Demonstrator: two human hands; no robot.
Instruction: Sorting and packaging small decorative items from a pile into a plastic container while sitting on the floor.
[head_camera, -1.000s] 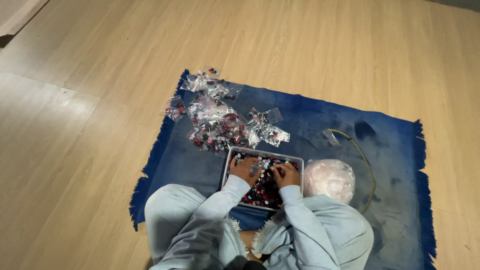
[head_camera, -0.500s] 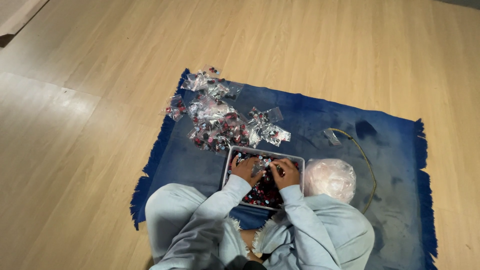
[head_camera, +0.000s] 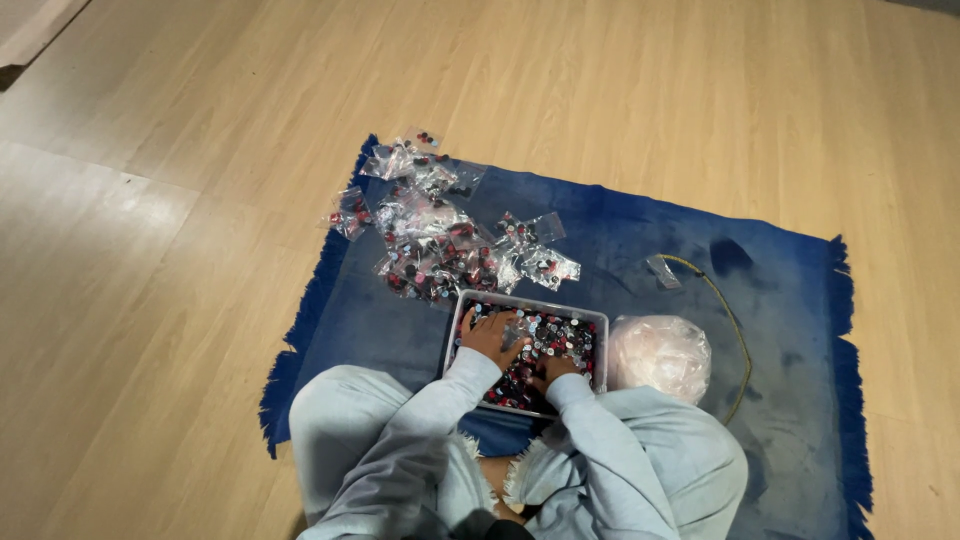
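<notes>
Buttons (head_camera: 545, 345), small, hard and light by the look of them, fill a shallow grey tray (head_camera: 602, 350) on the blue rug (head_camera: 780, 300), just in front of the person's knees. Loose and smooth, they would likely slip; pinching a few at a time suits them. The left hand (head_camera: 490, 338) lies spread flat on the heap. The right hand (head_camera: 556, 368) digs in at the near edge; its grip cannot be told. Filled clear bags (head_camera: 435, 245) lie beyond the tray.

My hands lie in the tray (head_camera: 456, 330) on the rug (head_camera: 780, 300); packets (head_camera: 440, 240) lie beyond it, a bundle of bags (head_camera: 660, 352) right.
</notes>
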